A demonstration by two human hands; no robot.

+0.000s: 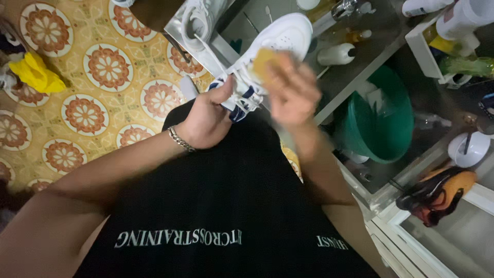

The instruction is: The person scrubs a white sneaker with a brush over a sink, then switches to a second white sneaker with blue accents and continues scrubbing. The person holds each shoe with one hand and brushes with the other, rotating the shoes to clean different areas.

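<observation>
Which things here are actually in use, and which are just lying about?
In use:
left hand
white shoe
right hand
yellow sponge

Lying about:
second white shoe
green basin
white bottle
yellow cloth
white bowl

Black sleeveless top with pale lettering across the chest, silver chain bracelet (181, 139) on left wrist, bare arms

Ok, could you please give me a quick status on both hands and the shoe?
Left hand grips white lace-up sneaker at its heel end. Right hand, blurred, presses small yellow sponge on its side. Green plastic basin alongside, not obstructing.
</observation>
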